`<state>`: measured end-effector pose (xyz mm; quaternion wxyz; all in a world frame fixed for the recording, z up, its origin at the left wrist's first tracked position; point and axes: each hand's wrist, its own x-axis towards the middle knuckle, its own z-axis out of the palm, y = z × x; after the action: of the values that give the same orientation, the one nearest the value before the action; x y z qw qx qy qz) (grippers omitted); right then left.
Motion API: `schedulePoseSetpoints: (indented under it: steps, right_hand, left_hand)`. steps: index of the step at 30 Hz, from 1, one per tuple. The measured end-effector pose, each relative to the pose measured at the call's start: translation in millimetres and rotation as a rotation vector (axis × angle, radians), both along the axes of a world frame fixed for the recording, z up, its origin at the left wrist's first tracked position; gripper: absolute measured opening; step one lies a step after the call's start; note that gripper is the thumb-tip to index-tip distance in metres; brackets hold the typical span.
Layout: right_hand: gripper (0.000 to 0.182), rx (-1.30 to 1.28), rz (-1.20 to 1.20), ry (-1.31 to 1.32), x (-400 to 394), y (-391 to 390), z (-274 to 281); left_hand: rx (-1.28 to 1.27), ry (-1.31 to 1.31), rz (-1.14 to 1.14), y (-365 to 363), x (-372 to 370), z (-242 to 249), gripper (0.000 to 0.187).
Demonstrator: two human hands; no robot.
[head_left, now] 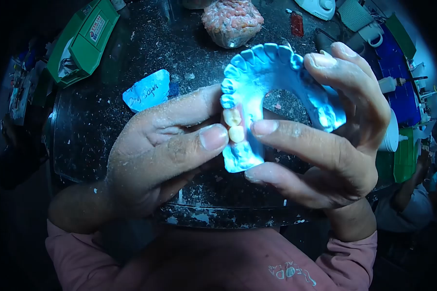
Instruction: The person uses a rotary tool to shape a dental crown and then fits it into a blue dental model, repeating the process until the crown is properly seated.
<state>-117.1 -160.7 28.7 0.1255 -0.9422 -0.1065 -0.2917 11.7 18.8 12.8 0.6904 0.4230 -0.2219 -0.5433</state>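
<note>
A blue-lit dental arch model (257, 63) is held up between both hands above the dark table. Two cream-coloured teeth (234, 125) sit in its left side, between the model's own teeth. My right hand (325, 131) grips the model, with one fingertip on the inner side beside the cream teeth, the thumb under the lower end and other fingers at the far side. My left hand (175, 140) is closed against the outer edge, its thumb tip touching beside the cream teeth. Its other fingertips are hidden behind the model.
A blue-white piece with handwriting (148, 91) lies on the speckled table (97, 140). Green bins (85, 43) stand at the back left. A lumpy pink mass (232, 22), a red block (297, 24) and a white mug (371, 34) are farther back. Another person (412, 203) is at the right.
</note>
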Motion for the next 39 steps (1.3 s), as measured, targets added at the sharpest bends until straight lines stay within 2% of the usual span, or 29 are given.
schedulePoseSetpoints:
  steps: [2, 3, 5, 9, 15, 17, 21, 24, 26, 32, 36, 39]
  right_hand:
    - [0.041, -0.094, -0.05, 0.0, -3.0, 1.7, 2.6]
    - [0.041, -0.095, -0.047, 0.0, -4.5, 2.4, 4.8]
    - [0.04, -0.165, -0.072, 0.054, -5.6, 3.7, 9.4]
    - [0.039, -0.192, -0.051, 0.05, -6.5, 0.5, 8.4]
    - [0.038, -0.044, 0.021, 0.004, 1.9, -6.5, -4.2]
    - [0.037, -0.042, 0.19, -0.071, 9.6, -15.0, -8.1]
    - [0.035, 0.068, 0.194, -0.075, 11.5, -12.4, -15.0]
    - [0.034, 0.074, 0.202, -0.133, 12.9, -13.2, -19.7]
    - [0.035, 0.115, 0.183, -0.115, 12.5, -11.9, -20.2]
    - [0.033, 0.019, 0.267, -0.146, 13.2, -19.7, -20.2]
    - [0.032, 0.043, 0.237, -0.118, 13.4, -17.3, -20.0]
    - [0.032, 0.031, 0.247, -0.125, 16.7, -20.1, -21.3]
  left_hand:
    - [-0.159, 0.068, -0.048, 3.0, 1.6, -3.5, 0.051]
    - [-0.16, 0.068, -0.045, 2.3, 0.8, -0.8, 0.051]
    - [0.015, -0.04, -0.029, 0.9, -0.3, 7.8, 0.055]
    - [0.021, -0.042, -0.02, 1.1, -0.5, 8.0, 0.054]
    - [0.05, -0.147, 0.001, 4.7, 3.2, 0.5, 0.046]
    - [0.085, -0.176, 0.002, 5.0, 3.9, 1.2, 0.044]
    - [0.033, -0.164, -0.013, 1.7, 1.9, 4.7, 0.044]
    - [0.106, -0.187, -0.01, 2.5, 1.8, 3.4, 0.045]
    - [0.0, -0.184, 0.015, -0.4, -0.3, 3.2, 0.044]
    - [0.083, -0.199, 0.004, 1.5, -1.6, 8.2, 0.04]
    - [0.084, -0.197, -0.033, 1.8, 2.4, 8.6, 0.04]
    - [0.084, -0.22, 0.021, 0.2, -2.6, 10.1, 0.045]
